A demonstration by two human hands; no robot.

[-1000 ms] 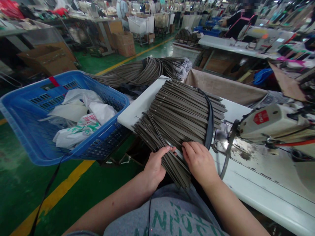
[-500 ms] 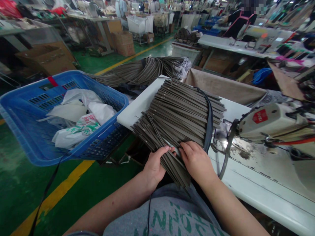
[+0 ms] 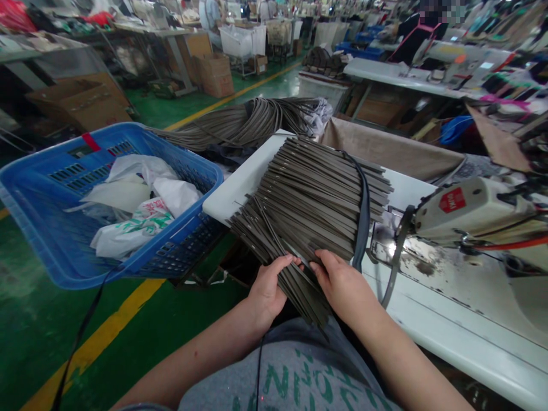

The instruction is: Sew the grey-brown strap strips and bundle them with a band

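Many narrow grey-brown strips (image 3: 317, 188) lie side by side in a wide layer on the white sewing table (image 3: 231, 200). My left hand (image 3: 269, 285) is closed around a slanting bundle of strips (image 3: 306, 294), thumb on top, at the table's near edge. The bundle's lower ends hang towards my body. To its right, my right hand (image 3: 345, 285) has thumb and forefinger close together at the near edge of the layer, on a strip; its other fingers are mostly hidden. A dark band (image 3: 363, 211) lies across the right part of the layer.
A blue plastic basket (image 3: 171, 248) holding white plastic bags (image 3: 137, 225) stands at left. The sewing machine head (image 3: 454, 208) is at right. Behind the table lies a heap of long strips (image 3: 257, 123). Another person (image 3: 417, 40) sits farther back.
My right hand has shifted slightly, its forefinger lifting a little from the strips and its fingertips drawing together. The left hand keeps its hold on the bundle, almost unmoved.
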